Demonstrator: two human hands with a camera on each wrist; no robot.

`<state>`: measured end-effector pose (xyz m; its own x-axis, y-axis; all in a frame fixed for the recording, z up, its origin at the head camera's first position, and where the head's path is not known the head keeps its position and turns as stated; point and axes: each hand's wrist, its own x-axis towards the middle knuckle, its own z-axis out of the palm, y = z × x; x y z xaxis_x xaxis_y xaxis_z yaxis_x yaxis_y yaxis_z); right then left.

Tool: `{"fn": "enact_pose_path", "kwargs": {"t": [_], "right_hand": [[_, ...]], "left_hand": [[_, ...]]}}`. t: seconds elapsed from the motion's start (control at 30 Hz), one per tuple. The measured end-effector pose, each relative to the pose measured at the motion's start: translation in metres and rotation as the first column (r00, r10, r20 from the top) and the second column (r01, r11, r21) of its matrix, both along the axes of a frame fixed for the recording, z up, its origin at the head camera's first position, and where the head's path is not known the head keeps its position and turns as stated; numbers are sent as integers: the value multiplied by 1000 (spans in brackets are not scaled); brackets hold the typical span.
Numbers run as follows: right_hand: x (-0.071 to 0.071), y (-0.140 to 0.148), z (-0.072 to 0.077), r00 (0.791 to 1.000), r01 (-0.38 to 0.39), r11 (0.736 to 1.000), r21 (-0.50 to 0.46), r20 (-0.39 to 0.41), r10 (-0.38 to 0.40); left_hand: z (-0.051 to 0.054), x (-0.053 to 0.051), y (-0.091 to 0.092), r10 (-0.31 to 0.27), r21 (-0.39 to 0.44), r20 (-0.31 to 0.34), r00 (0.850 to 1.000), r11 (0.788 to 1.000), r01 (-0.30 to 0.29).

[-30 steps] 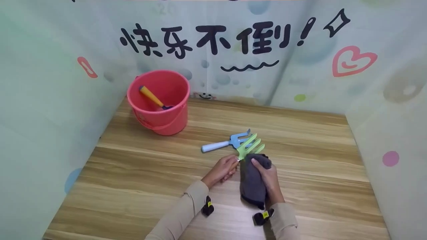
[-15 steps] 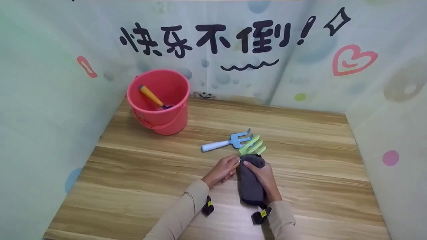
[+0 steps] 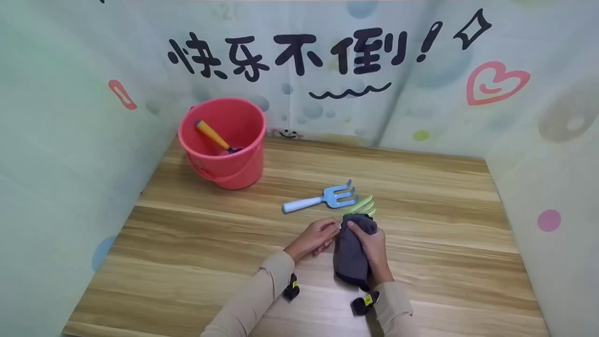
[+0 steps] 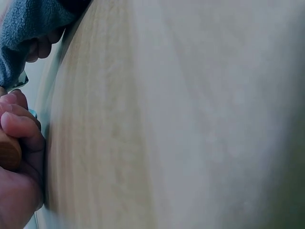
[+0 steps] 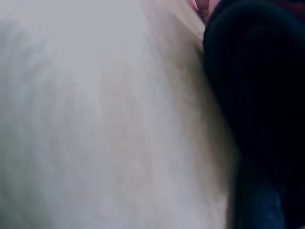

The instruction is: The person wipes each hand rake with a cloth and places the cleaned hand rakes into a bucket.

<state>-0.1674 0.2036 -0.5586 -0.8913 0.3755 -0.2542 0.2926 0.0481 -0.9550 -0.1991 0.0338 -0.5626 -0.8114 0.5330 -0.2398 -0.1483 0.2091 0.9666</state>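
My left hand (image 3: pixel 318 236) grips the green fork (image 3: pixel 358 208) by its wooden handle (image 4: pixel 7 153), while my right hand (image 3: pixel 376 245) holds the cloth (image 3: pixel 350 255) over it, the tines (image 3: pixel 367 204) showing beyond, right beside the blue fork (image 3: pixel 333 198). A slack left grip could let the green fork twist under the cloth; too hard a push might knock the blue fork

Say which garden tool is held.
The green fork, in the left hand; the blue fork lies on the table, the yellow-handled tool in the bucket.
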Motion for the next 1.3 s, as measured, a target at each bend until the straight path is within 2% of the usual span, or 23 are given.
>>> {"fn": "enact_pose_path", "kwargs": {"t": [0.37,0.7,0.93,1.13,1.23,1.3], "right_hand": [[3,1,2,995,60,988,-146,-72,-71],[5,5,0,979,118,972,-204,-137,-148],[4,13,1,965,190,917,-351,-107,-241],[3,19,3,969,193,889,-415,-61,-239],[5,22,4,972,184,851,-491,-39,-232],[7,24,5,972,186,812,-553,-15,-232]], "left_hand": [[3,1,0,-24,-21,-20,1000,999,23],[2,1,1,-38,-11,-42,998,999,37],[1,2,1,-47,15,-65,997,999,48],[0,2,1,-47,16,-46,998,999,48],[1,2,0,-58,13,-48,997,998,59],[1,1,1,-72,12,-64,995,997,73]]}}
